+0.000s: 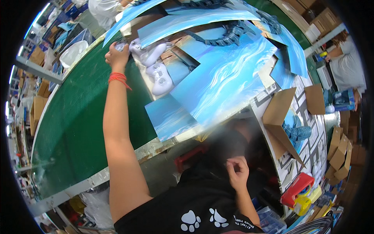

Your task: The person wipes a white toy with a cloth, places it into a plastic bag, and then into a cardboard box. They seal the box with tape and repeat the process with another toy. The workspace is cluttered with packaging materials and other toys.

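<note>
My left hand, with a red string at the wrist, is stretched out over the green work surface, its fingers on a white game-style controller. More white controllers lie just right of it, beside printed blue cardboard sheets. Dark blue jointed toy creatures show among the sheets. My right hand is near my body, in front of my black shirt, its thumb and fingertips brought together; nothing is visible between them.
An opened brown carton holding a blue toy stands at the right. Below it lies a red tape dispenser. A co-worker stands at the far right beside boxed toys. A metal-edged table rim runs before me.
</note>
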